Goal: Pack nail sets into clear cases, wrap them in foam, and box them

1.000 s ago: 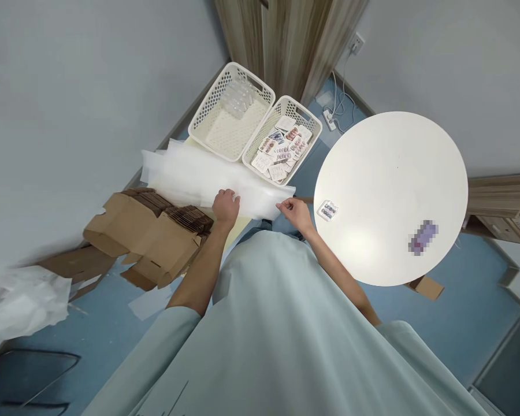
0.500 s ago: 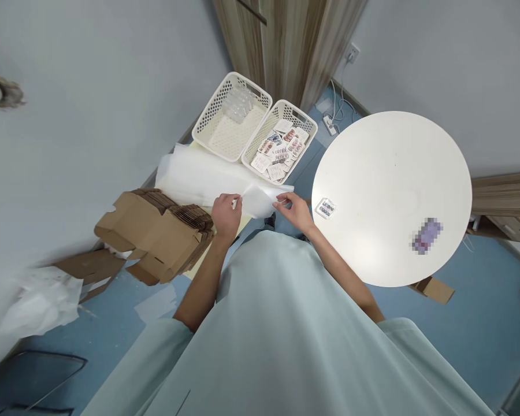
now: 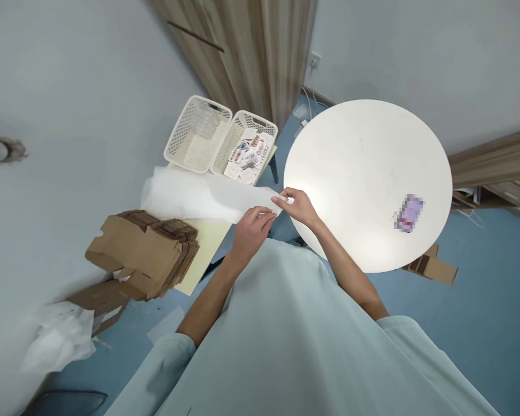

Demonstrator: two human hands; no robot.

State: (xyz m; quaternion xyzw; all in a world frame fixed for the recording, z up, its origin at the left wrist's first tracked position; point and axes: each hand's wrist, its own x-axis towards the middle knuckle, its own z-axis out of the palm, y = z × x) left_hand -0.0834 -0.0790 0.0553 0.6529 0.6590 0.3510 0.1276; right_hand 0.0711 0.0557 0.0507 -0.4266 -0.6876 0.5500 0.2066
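Observation:
A white, thin packing sheet (image 3: 190, 193), probably foam, lies across the yellowish table and reaches out past its edge toward the round table. My right hand (image 3: 301, 206) pinches the corner at the sheet's right end, thumb on the near side. Just left of it, my left hand (image 3: 252, 231) has its bent fingers and thumb closed at the sheet's lower edge. The two hands nearly meet. The spot where a small clear pack lay on the round table is now covered by my right hand, so I cannot tell where the pack is.
Behind the sheet stand two white baskets, one (image 3: 170, 144) with clear plastic trays, the other (image 3: 274, 138) with several carded packs. Flattened brown boxes (image 3: 132, 242) are stacked at left. A round white table (image 3: 364, 156) at right bears a blurred purple object (image 3: 409, 214).
Both hands have moved right along the sheet, and its end is now drawn out to the round table's rim. The view has shifted. The small clear pack is no longer visible.

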